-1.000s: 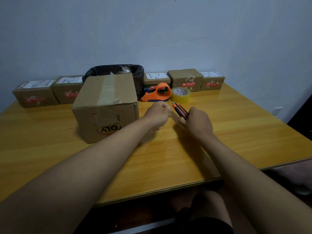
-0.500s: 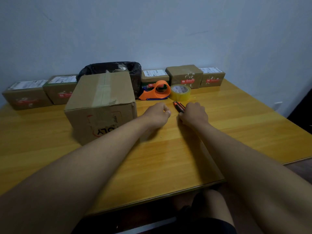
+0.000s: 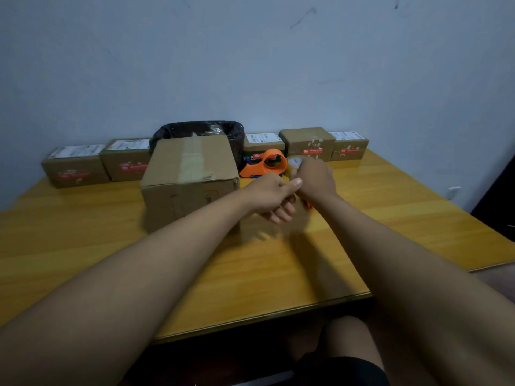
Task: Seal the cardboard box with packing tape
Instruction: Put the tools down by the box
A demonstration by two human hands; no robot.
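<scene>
From the head view, the cardboard box (image 3: 190, 178) sits left of centre on the tabletop (image 3: 404, 207), flaps down with a tape strip already along its top; wide bare wood lies toward the near edge and right corner. Both hands meet just right of the box: the left hand (image 3: 271, 195) has its fingers curled loosely, the right hand (image 3: 315, 181) is blurred, so whether its fingers grip anything I cannot tell. It hides most of the tape roll (image 3: 294, 163) beside the orange dispenser (image 3: 266, 164). Small boxes (image 3: 75, 168) line the far edge
</scene>
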